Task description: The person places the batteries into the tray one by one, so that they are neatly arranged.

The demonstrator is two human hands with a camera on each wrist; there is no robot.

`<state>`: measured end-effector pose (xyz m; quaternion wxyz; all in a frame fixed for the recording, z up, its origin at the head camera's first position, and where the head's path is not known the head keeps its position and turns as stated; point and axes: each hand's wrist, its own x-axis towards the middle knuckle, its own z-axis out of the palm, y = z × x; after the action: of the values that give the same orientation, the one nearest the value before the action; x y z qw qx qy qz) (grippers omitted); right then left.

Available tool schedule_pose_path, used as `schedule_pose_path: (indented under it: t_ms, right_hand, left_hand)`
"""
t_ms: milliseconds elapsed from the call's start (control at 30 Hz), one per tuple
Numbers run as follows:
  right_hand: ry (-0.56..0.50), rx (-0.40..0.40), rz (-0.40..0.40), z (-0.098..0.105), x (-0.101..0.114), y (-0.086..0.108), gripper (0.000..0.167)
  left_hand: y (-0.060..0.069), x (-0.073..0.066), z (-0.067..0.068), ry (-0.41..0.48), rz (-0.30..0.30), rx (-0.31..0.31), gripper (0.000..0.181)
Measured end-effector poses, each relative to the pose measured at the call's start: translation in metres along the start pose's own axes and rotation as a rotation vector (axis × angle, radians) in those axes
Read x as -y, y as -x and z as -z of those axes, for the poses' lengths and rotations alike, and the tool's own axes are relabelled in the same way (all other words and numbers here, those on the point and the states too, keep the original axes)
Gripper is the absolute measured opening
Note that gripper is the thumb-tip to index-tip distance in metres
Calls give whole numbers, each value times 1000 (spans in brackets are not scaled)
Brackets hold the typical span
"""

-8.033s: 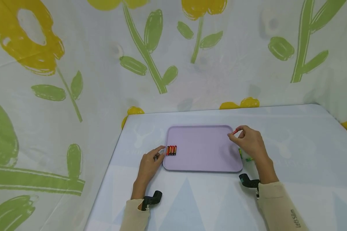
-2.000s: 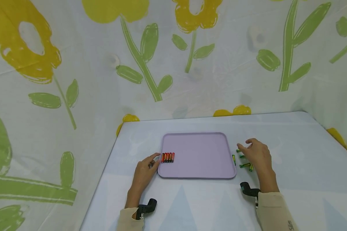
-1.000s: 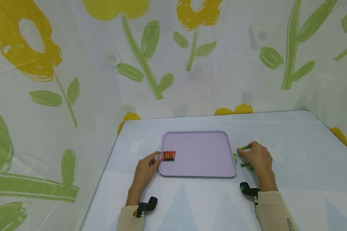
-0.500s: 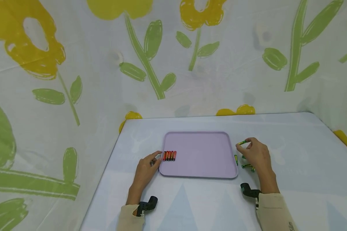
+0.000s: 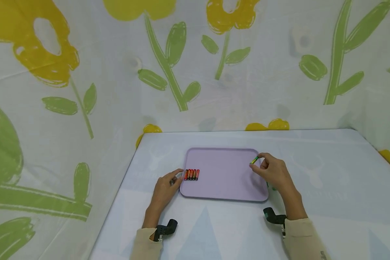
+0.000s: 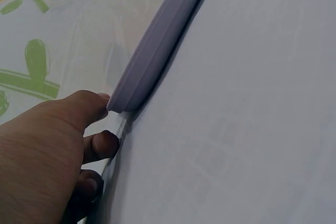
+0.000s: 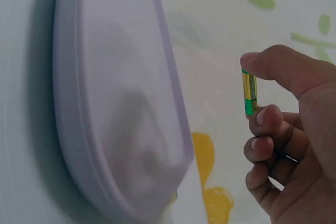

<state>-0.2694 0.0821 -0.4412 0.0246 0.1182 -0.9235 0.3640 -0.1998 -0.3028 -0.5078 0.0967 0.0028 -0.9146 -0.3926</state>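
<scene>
My right hand pinches a small green-and-yellow battery by its two ends, between thumb and index finger, above the right side of a lilac tray. Several red-and-black batteries lie side by side in a row at the tray's left edge. Beside them, my left hand touches the tray's left rim with loosely bent fingers; its thumb meets the rim in the left wrist view. More green batteries lie on the table right of the tray, mostly hidden behind my right hand.
The tray stands on a pale, patterned tablecloth. A flower-printed curtain hangs behind the table and along its left side. Each wrist carries a black camera mount, and the right one stands over the cloth in front of the tray.
Red batteries were added to the row earlier. Since then my right hand has picked up a green battery from the table and moved it left over the tray. The left hand stays put.
</scene>
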Motion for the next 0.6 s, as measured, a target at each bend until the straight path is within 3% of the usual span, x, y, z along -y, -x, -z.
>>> schedule_pose_path:
  t_ms: [367, 600]
  right_hand:
    - [-58, 48, 216, -32, 29, -7, 36]
    - [-61, 99, 247, -49, 45, -9, 36]
  left_hand:
    - [0, 2, -1, 17, -11, -7, 32]
    - [0, 6, -4, 20, -24, -17, 31]
